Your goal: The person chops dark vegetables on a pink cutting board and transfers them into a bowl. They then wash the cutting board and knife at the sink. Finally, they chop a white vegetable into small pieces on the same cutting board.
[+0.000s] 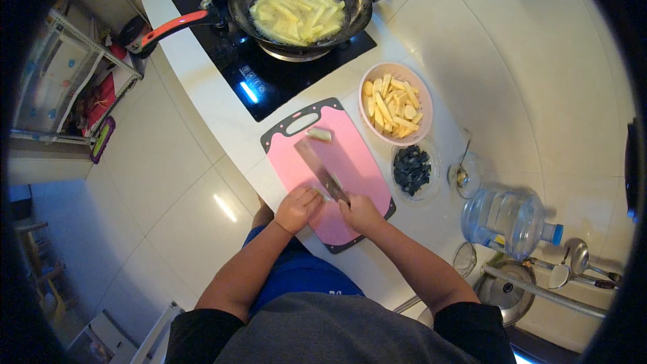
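Note:
My right hand (361, 214) grips the handle of a kitchen cleaver (322, 169), its blade slanting up and left over a pink cutting board (349, 149) with dark corners. Beside the cleaver's handle end, my left hand (297, 208) has its fingers closed on a pale green vegetable piece (324, 196), mostly hidden by the fingers. Another bit of the pale vegetable shows against the blade. Farther up the board, a short pale green vegetable piece (319, 134) lies near the board's handle slot.
A wok (356, 15) with pale strips in bubbling oil stands on the black cooktop (242, 68), its red handle pointing left. Right of the board are a pink basket (428, 114) of cut yellow sticks, a bowl of dark pieces (412, 169), a glass bowl with a spoon (467, 177) and a water jug (500, 222).

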Demonstrator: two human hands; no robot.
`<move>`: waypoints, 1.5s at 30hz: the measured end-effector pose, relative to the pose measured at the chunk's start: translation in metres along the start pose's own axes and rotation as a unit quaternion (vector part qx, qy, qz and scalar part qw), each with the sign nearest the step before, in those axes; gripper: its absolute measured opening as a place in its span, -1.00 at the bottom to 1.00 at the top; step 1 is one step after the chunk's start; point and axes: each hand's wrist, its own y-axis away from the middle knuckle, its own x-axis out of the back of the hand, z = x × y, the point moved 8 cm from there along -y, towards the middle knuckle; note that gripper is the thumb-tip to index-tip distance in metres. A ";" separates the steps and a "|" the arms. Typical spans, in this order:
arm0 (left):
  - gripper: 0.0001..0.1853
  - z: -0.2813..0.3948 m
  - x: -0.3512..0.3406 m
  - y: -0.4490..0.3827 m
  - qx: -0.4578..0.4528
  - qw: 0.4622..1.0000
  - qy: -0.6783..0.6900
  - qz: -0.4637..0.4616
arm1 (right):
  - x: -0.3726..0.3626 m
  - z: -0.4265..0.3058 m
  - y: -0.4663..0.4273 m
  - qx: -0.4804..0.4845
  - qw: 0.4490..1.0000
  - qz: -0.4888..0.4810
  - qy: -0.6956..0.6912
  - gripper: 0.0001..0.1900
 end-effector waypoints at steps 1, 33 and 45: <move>-0.75 0.001 0.003 -0.002 -0.004 1.000 -0.001 0.005 | 0.000 -0.007 0.005 -0.005 0.999 -0.021 0.034 -0.68; -0.79 0.001 0.002 -0.001 -0.037 0.999 -0.012 -0.008 | -0.004 -0.011 0.030 -0.047 0.995 -0.060 0.071 -0.69; -0.84 -0.009 -0.014 -0.020 -0.005 0.995 -0.023 -0.096 | 0.044 -0.013 0.016 0.020 0.978 0.151 -0.141 -0.72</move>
